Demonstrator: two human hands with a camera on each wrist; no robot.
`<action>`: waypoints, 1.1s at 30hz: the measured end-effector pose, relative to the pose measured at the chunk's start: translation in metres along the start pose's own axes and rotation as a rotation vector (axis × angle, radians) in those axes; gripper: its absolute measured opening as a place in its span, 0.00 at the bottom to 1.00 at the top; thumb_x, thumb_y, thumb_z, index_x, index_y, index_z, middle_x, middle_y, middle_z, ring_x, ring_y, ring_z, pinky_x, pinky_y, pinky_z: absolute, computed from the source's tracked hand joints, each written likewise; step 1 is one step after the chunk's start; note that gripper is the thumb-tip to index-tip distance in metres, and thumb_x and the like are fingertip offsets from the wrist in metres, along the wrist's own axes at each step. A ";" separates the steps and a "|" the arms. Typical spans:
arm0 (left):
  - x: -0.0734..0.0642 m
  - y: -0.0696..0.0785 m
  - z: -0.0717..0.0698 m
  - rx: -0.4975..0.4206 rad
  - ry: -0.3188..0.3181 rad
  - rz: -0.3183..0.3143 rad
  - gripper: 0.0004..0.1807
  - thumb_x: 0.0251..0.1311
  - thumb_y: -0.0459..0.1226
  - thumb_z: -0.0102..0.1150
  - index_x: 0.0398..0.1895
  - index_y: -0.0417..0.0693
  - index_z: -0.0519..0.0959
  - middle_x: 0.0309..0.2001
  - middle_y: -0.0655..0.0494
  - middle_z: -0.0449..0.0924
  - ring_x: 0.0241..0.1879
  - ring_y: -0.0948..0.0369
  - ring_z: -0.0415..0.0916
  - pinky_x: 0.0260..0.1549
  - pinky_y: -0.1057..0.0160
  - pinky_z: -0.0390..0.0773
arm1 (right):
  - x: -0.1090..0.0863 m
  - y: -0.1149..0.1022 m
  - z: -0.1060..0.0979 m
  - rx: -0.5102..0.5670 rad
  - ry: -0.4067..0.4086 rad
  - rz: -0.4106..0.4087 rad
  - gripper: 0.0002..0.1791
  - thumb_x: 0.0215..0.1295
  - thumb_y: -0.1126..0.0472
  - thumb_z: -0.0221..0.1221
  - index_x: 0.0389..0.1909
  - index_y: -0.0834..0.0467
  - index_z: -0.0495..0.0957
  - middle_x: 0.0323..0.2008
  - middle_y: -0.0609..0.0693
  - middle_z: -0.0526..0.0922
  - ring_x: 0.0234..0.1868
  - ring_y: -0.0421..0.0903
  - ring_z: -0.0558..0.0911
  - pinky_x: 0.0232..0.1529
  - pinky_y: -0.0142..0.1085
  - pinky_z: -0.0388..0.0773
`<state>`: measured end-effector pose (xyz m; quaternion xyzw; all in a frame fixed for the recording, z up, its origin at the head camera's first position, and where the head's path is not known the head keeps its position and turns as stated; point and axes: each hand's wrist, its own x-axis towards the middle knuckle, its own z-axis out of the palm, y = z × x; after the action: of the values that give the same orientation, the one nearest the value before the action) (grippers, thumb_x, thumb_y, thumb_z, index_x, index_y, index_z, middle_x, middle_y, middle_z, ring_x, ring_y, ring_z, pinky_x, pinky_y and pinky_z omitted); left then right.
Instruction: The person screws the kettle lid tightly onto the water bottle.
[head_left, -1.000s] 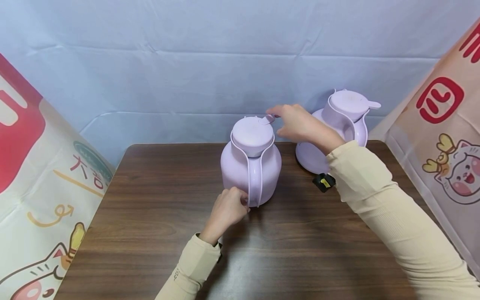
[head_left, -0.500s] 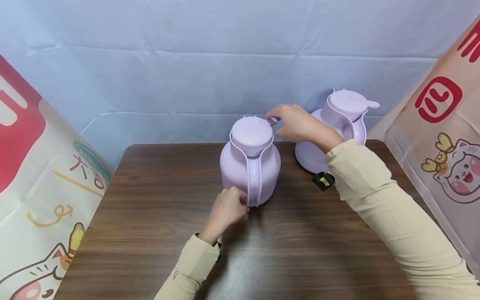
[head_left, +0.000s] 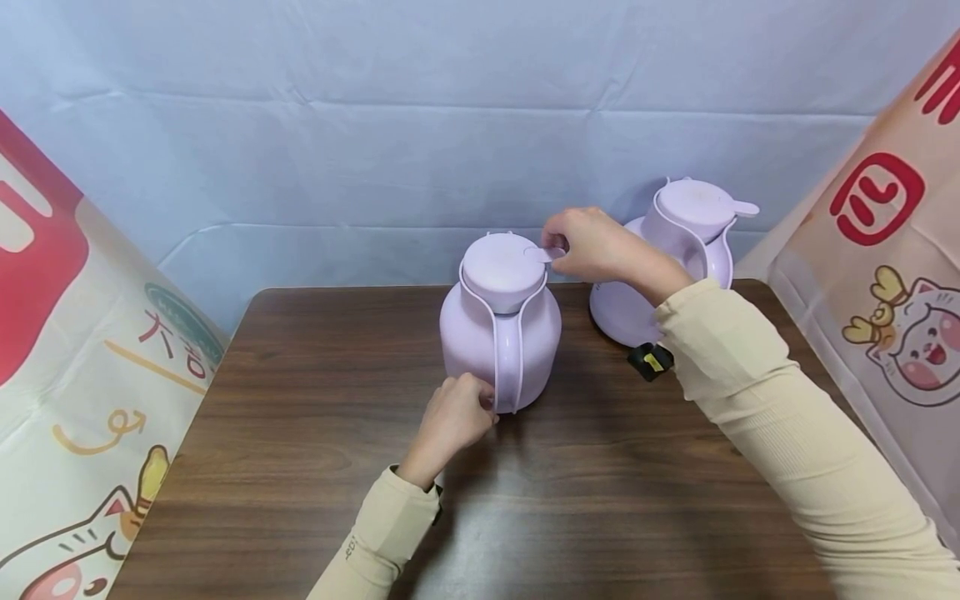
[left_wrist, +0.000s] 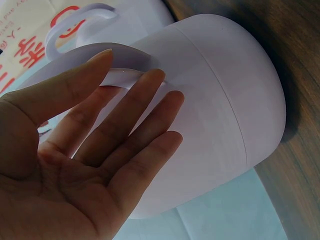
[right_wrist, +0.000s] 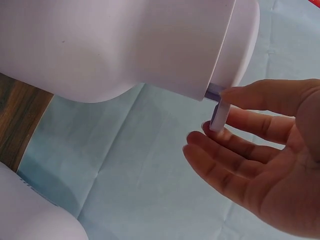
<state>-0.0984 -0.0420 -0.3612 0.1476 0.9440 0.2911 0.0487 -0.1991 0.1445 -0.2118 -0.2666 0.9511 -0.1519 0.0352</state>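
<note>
A lilac thermos jug [head_left: 457, 333] stands upright on the table, its handle [head_left: 509, 358] facing the person. My left hand [head_left: 457, 412] pinches the lower part of this handle between thumb and index finger; the other fingers lie loosely beside the body in the left wrist view. On top sits a round lid [head_left: 502, 262] with a small tab [head_left: 546, 255] sticking out to the right. My right hand [head_left: 592, 246] pinches that tab, thumb on one face and index finger on the other, as the right wrist view shows, its remaining fingers half bent.
A second lilac thermos jug [head_left: 626, 312] stands at the back right, partly hidden by the right forearm. The dark wooden table [head_left: 322, 400] backs onto a pale blue cloth [head_left: 375, 150]. Printed banners [head_left: 847, 275] hang on both sides.
The lid tab has swung clockwise, from pointing back and right to pointing straight right. My right hand has shifted slightly with it, while the left hand and the jug stay in place.
</note>
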 end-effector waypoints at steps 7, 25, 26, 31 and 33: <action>0.000 0.000 0.001 -0.006 -0.006 0.008 0.16 0.40 0.30 0.65 0.07 0.51 0.70 0.10 0.65 0.60 0.16 0.62 0.59 0.18 0.65 0.64 | -0.003 -0.002 -0.002 0.007 -0.029 0.024 0.06 0.46 0.68 0.56 0.28 0.64 0.75 0.26 0.55 0.73 0.32 0.52 0.72 0.36 0.42 0.67; -0.001 0.000 0.000 0.018 0.004 0.006 0.13 0.40 0.31 0.65 0.08 0.52 0.72 0.11 0.64 0.64 0.16 0.60 0.63 0.18 0.62 0.66 | -0.007 -0.011 -0.003 -0.001 -0.109 0.009 0.05 0.48 0.63 0.59 0.21 0.60 0.74 0.23 0.51 0.74 0.28 0.49 0.72 0.32 0.39 0.68; -0.001 0.000 0.000 0.018 0.005 0.009 0.13 0.40 0.31 0.64 0.08 0.52 0.72 0.11 0.64 0.64 0.16 0.60 0.63 0.18 0.62 0.66 | -0.007 -0.012 -0.003 -0.003 -0.112 0.008 0.05 0.48 0.62 0.59 0.21 0.60 0.74 0.23 0.51 0.74 0.28 0.49 0.72 0.32 0.39 0.68; -0.001 0.001 0.000 0.016 -0.001 0.005 0.13 0.40 0.31 0.64 0.08 0.52 0.72 0.10 0.65 0.64 0.16 0.60 0.64 0.19 0.63 0.66 | -0.008 -0.014 -0.003 -0.018 -0.126 0.000 0.07 0.49 0.61 0.60 0.21 0.59 0.73 0.22 0.51 0.73 0.27 0.48 0.71 0.31 0.39 0.67; -0.001 0.001 0.000 0.017 -0.001 0.004 0.13 0.40 0.31 0.64 0.08 0.53 0.72 0.10 0.65 0.64 0.16 0.60 0.64 0.19 0.63 0.66 | -0.009 -0.015 -0.003 -0.022 -0.132 -0.005 0.07 0.49 0.61 0.60 0.20 0.59 0.73 0.21 0.50 0.73 0.27 0.48 0.71 0.31 0.39 0.67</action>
<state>-0.0970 -0.0418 -0.3605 0.1500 0.9461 0.2831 0.0472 -0.1849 0.1378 -0.2045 -0.2789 0.9476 -0.1238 0.0944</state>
